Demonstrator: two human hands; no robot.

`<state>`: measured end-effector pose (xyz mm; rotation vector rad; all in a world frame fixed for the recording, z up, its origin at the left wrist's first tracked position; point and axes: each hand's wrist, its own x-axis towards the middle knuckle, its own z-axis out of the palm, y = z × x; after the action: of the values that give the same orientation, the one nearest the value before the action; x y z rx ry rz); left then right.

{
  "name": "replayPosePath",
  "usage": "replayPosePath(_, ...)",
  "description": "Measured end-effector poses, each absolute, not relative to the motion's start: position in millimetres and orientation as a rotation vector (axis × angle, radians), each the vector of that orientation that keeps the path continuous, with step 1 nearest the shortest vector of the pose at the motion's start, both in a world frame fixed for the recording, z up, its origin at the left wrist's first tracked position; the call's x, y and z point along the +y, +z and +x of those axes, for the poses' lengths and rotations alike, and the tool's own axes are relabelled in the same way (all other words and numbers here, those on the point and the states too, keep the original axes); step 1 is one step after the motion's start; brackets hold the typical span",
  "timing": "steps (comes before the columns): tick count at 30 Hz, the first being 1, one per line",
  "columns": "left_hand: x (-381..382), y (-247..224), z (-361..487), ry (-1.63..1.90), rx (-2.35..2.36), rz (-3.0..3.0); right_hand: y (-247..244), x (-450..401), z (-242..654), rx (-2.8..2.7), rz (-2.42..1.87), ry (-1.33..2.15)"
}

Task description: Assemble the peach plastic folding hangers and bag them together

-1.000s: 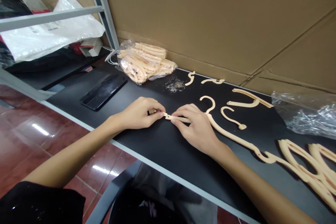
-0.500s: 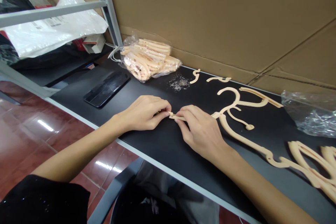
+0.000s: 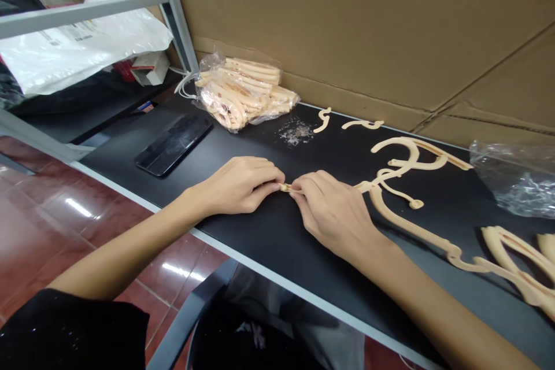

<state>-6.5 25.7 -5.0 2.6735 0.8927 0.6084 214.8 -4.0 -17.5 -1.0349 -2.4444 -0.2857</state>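
Note:
My left hand (image 3: 240, 185) pinches the end of a small cream plastic hanger piece between thumb and fingers; most of that piece is hidden. Close by, my right hand (image 3: 332, 205) is closed on the arm of a cream folding hanger (image 3: 405, 224). A short bit of cream plastic shows between the fingertips, where the two parts meet; whether they are locked together cannot be seen. Right of my right hand, the hanger's curved hook (image 3: 411, 153) sticks up, and its other arm runs toward the table's right side.
Wrapped cream hanger parts (image 3: 247, 92) lie at the back, beside plastic scraps (image 3: 296, 132). A black phone (image 3: 173, 144) rests at left. Two small curved pieces (image 3: 323, 120) are near the cardboard wall (image 3: 347, 23). More hanger parts (image 3: 515, 254) and a clear bag (image 3: 520, 185) lie at right.
The hanger has turned a little, its hook swinging to the right. Between my fingertips the two parts now look more in line, and my hands stay in nearly the same place.

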Motion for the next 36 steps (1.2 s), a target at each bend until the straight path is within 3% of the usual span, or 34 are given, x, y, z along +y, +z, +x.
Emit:
replayPosePath(12,28.9,0.2,-11.2,0.53,0.806,2.567,-17.0,-1.1,216.0,-2.486,-0.918,-0.406)
replayPosePath(36,28.3,3.5,-11.0,0.642,0.741,2.442,-12.7,-0.7,218.7,-2.531,-0.908,-0.288)
